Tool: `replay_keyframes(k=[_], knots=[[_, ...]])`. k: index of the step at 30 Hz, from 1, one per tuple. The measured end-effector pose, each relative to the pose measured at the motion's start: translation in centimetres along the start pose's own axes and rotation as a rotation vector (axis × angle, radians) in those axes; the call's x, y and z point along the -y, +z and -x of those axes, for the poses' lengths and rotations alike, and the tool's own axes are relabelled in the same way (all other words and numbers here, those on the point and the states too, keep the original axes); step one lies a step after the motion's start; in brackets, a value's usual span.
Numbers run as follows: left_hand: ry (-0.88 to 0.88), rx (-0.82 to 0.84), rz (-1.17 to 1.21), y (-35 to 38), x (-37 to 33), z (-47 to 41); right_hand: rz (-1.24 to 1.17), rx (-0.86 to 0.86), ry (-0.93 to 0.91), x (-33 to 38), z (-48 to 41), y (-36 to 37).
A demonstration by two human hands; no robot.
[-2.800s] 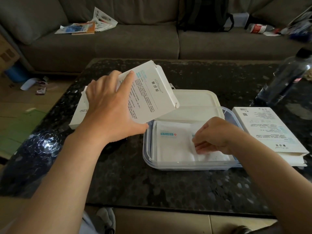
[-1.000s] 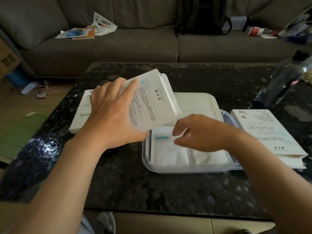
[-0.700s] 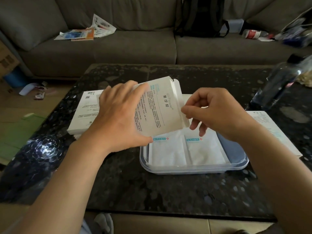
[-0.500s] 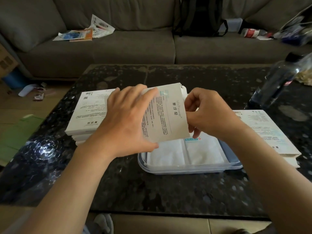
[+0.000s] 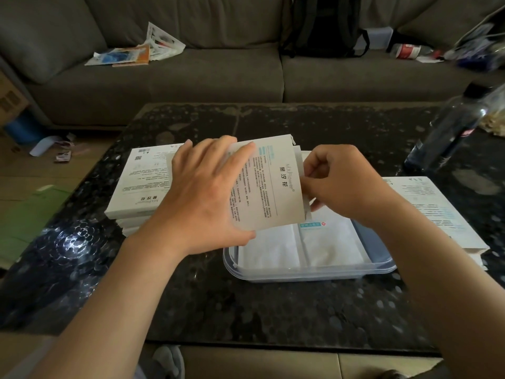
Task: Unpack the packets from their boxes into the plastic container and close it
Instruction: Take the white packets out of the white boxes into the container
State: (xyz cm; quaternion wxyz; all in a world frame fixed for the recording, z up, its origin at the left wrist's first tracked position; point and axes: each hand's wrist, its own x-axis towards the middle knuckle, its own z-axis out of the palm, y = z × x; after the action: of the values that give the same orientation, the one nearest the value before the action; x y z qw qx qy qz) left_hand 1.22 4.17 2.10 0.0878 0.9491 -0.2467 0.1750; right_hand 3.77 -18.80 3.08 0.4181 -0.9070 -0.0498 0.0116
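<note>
The plastic container (image 5: 308,273) sits open on the tabletop (image 5: 273,305), just in front of us. Two white packets (image 5: 330,242) lie flat and side by side in it, leaving a bare strip along its right wall. Over its far left corner we hold a white box (image 5: 273,187) tilted. The left hand (image 5: 202,198) grips it with fingers (image 5: 240,157) spread across the printed face and the thumb under the lower edge. The right hand (image 5: 341,184) has its fingers (image 5: 314,162) curled, pinching at the box's open right end (flap or packet, we cannot tell). A stack of boxes (image 5: 144,181) lies to the left, more boxes (image 5: 437,212) to the right, and a dark bottle (image 5: 453,132) beyond them.

A few seconds ago the right hand rested on the packets inside the container; now it is up at the box, which we hold lower.
</note>
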Motion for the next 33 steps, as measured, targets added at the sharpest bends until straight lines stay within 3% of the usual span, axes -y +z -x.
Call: replay_keyframes(k=[6, 15, 21, 27, 33], knots=[[-0.041, 0.014, -0.002, -0.3, 1.0, 0.1, -0.164, -0.032, 0.081, -0.4, -0.2, -0.1], [-0.156, 0.023, -0.047, -1.2, 3.0, 0.4, -0.29, -0.23, 0.227, -1.8, -0.8, -1.8], [-0.259, 0.018, -0.111, -1.6, 3.5, 0.4, -0.558, -0.355, 0.228, -1.3, -0.5, -3.7], [-0.293, 0.024, -0.135, -1.5, 3.5, 0.4, -0.749, -0.176, 0.147, -1.2, 0.6, -5.4], [-0.299, 0.022, -0.14, -1.4, 3.5, 0.3, -0.565, 0.033, -0.065, -1.2, 1.1, -6.2]])
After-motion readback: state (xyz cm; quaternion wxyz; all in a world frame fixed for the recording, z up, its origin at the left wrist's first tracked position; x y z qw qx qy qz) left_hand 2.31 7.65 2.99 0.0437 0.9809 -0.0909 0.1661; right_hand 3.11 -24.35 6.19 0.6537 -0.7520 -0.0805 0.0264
